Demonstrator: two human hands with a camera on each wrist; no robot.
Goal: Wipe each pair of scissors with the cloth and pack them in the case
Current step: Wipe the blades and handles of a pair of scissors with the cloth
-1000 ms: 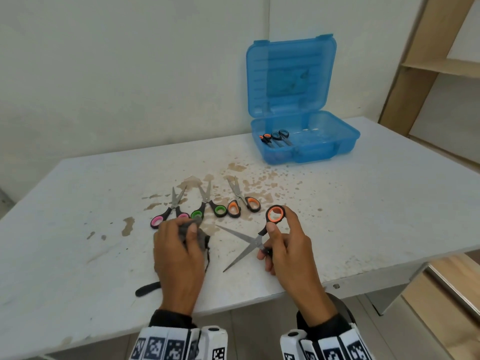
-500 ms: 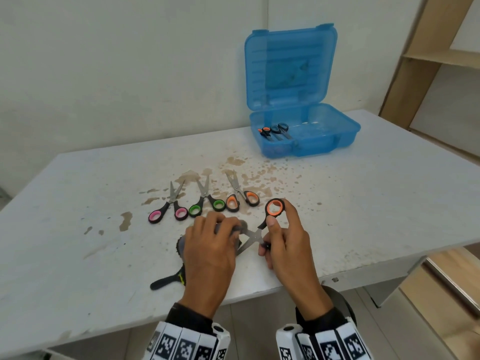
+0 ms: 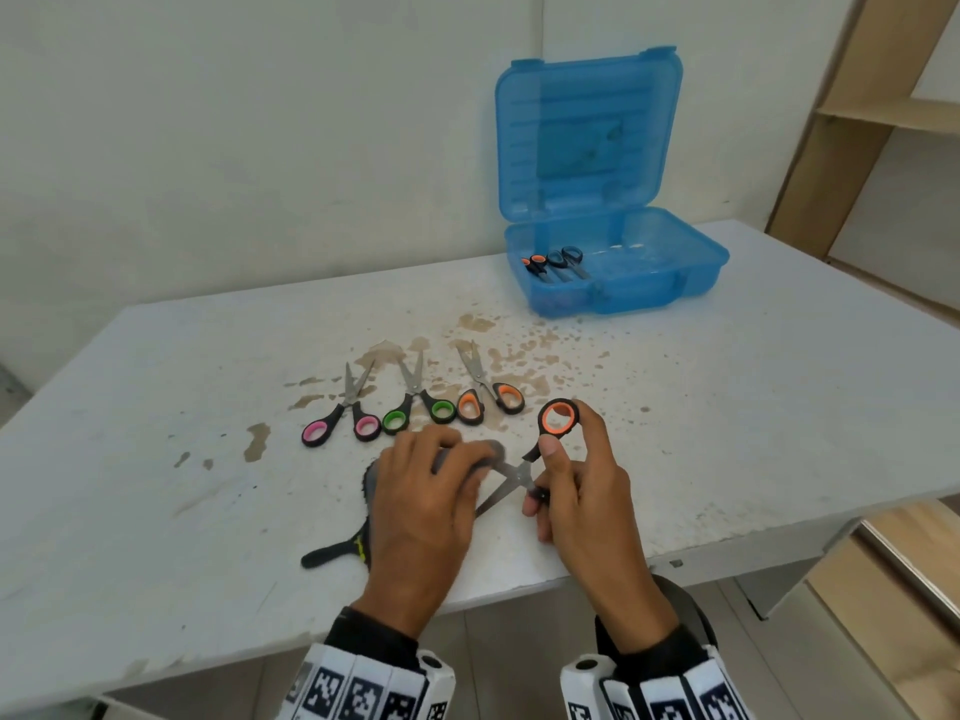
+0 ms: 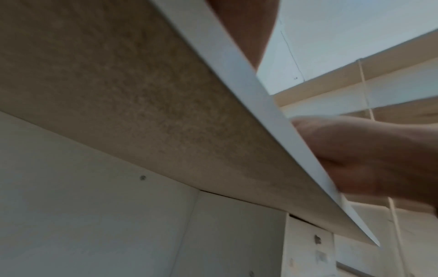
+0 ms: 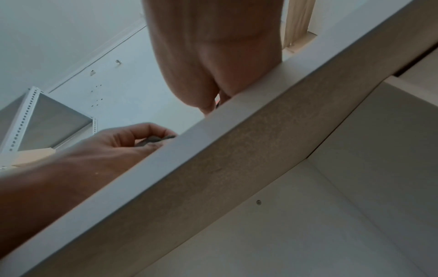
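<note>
My right hand (image 3: 563, 475) holds an open pair of orange-handled scissors (image 3: 557, 417) by the handles, blades pointing left. My left hand (image 3: 431, 470) grips a grey cloth (image 3: 480, 454) and presses it on the upper blade. Three more pairs lie in a row behind: pink-handled scissors (image 3: 340, 426), green-handled scissors (image 3: 418, 413) and orange-handled scissors (image 3: 491, 400). The open blue case (image 3: 696, 272) stands at the back right with two pairs of scissors (image 3: 553, 262) inside. In the right wrist view the left hand (image 5: 132, 138) pinches the cloth (image 5: 154, 139) above the table edge.
The white table (image 3: 727, 407) carries brown stains around the row of scissors. The cloth's black strap (image 3: 327, 553) trails toward the near edge. Wooden shelving (image 3: 852, 122) stands at the right. Both wrist views look up from under the table edge (image 4: 249, 90).
My left hand carried the cloth rightward from beside the green scissors onto the blades of the held scissors. The right hand has barely moved.
</note>
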